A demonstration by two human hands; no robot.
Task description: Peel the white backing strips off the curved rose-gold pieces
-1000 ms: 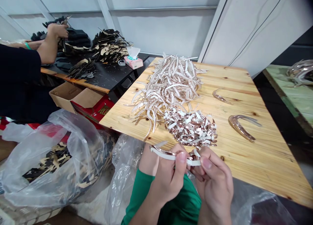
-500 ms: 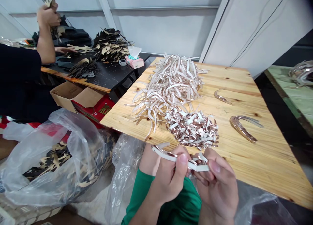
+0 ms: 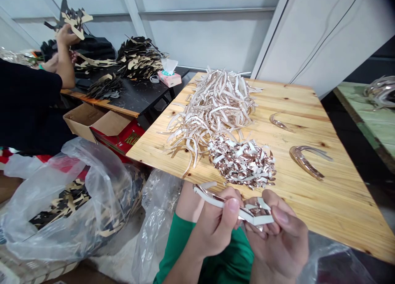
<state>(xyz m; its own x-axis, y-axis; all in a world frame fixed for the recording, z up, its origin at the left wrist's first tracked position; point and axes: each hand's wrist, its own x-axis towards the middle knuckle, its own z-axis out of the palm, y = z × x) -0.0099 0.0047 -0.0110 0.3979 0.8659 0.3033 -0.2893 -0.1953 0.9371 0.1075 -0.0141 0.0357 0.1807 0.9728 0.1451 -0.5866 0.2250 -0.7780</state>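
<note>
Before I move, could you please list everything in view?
wooden table: one, light brown, centre
black table: one, black, upper left
side table: one, pale green, far right
curved strips: one heap, white and coppery, wooden table
loose strips: two lots, coppery, wooden table's right
short pieces: one pile, white and coppery, wooden table front
tissue box: one, pink, black table
cut pieces: several heaps, black and tan, black table
carton: one, brown and red, below black table
plastic bags: several, clear, below tables
co-worker: one, dark clothing, far left
held strips: count unclear, white and coppery, lower centre
left hand: one, bare, holding them
right hand: one, bare, holding them
</note>
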